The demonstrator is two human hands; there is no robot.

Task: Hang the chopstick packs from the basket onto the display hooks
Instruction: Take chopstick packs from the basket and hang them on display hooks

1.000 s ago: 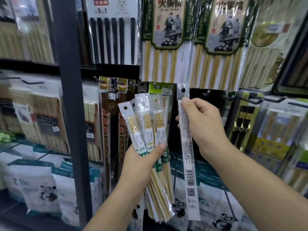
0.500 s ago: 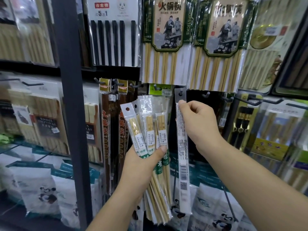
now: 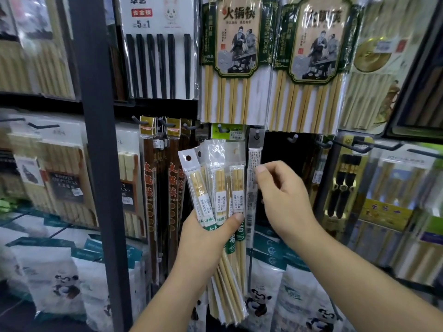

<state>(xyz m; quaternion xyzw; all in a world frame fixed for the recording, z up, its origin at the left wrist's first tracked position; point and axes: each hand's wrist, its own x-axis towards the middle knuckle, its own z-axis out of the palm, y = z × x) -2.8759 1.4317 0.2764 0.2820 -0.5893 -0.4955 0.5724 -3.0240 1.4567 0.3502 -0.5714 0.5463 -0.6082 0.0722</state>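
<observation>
Nearest, at 6 o'clock, the left hand point(image 3: 206, 233) is closed in a firm grip on a fanned bundle of chopstick packs point(image 3: 215, 188), thumb pressed across their printed labels; the packs' clear tops with punched holes spread up toward 12 o'clock, the bamboo ends trailing down past the wrist. Just to the 3 o'clock side, the right hand point(image 3: 282, 200) pinches a single narrow pack point(image 3: 253, 178) between thumb and fingertips point(image 3: 260, 169), the other fingers loosely curled. That pack hangs upright, its top hole threaded over a display hook point(image 3: 257, 134) at 12 o'clock. Farther back, empty-looking hooks point(image 3: 293, 138) stand at 1 o'clock, dark red chopstick packs point(image 3: 173, 178) hang at 10 o'clock, and large bamboo sets point(image 3: 236, 58) fill the upper row.
</observation>
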